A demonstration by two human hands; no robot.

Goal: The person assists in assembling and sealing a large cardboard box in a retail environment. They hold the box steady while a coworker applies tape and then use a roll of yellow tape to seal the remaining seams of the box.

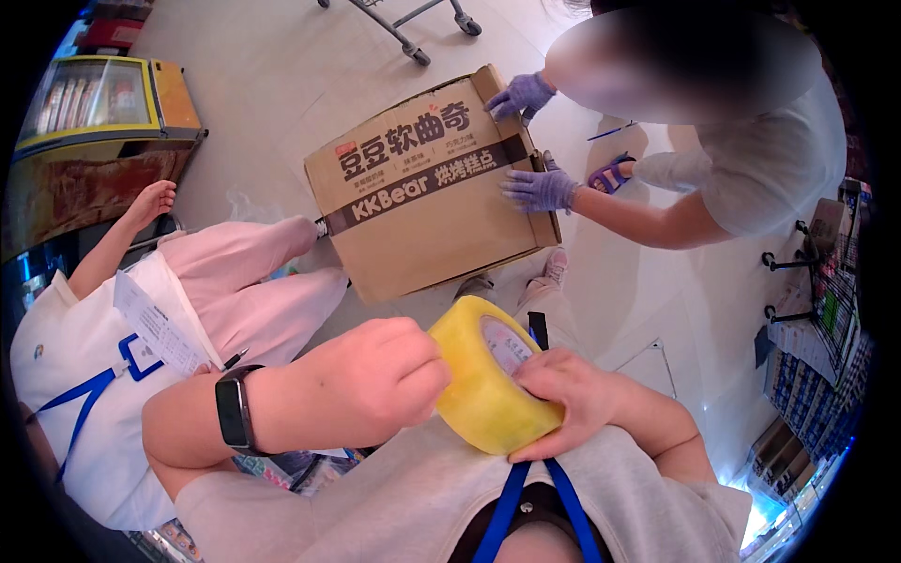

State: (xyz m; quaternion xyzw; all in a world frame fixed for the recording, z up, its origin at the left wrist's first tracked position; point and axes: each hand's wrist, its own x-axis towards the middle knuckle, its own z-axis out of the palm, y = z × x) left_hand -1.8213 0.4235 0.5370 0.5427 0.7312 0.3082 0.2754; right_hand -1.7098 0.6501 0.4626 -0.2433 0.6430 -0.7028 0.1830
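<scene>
A large roll of yellowish clear packing tape [486,394] is in front of my chest. My right hand [563,401] grips it, with the thumb in the printed cardboard core and the fingers beneath the rim. Against the roll's left side is my left hand [415,373], its fingers curled into a fist; whether it pinches the tape's end is hidden. A black band is on my left wrist. Beyond my hands, a printed cardboard carton [422,190] has its broad face towards me. Another person's purple-gloved hands [538,190] rest on its right end.
At the left, a person in a white shirt [77,422] holds a paper [158,324] and a pen close by. A yellow-framed display freezer [91,98] stands at upper left. Wheeled cart legs [408,32] are at the top, a wire cart [830,281] at the right.
</scene>
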